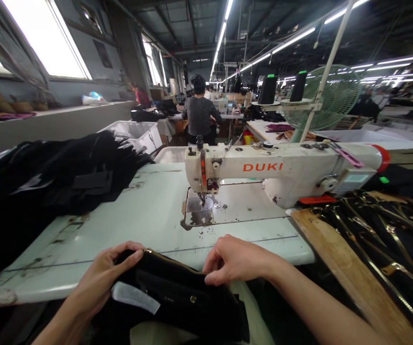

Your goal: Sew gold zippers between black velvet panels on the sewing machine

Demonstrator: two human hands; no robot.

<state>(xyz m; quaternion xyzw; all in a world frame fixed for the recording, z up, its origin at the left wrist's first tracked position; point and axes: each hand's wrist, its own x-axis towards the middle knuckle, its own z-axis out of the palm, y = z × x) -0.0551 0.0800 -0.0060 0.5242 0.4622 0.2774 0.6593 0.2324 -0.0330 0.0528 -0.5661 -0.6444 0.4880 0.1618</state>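
Between my hands is a black fabric pouch piece (181,299) with a gold zipper (170,258) along its top edge. A pale strip (136,297) lies on its left part, and a small gold stud shows on its front. My left hand (114,268) pinches the upper left corner, thumb on top beside the zipper end. My right hand (228,261) grips the zipper edge farther right, fingers curled. The piece hangs at the front edge of the pale green table (148,201). Beyond it stands a white sewing machine (235,167), its needle area apart from both hands.
A heap of black fabric pieces (62,172) covers the table's left side. To the right, several gold zippers on black tape (379,244) lie by a wooden board (321,239). Black thread cones (267,91) and a green fan (324,96) stand behind. A person (201,112) sits ahead.
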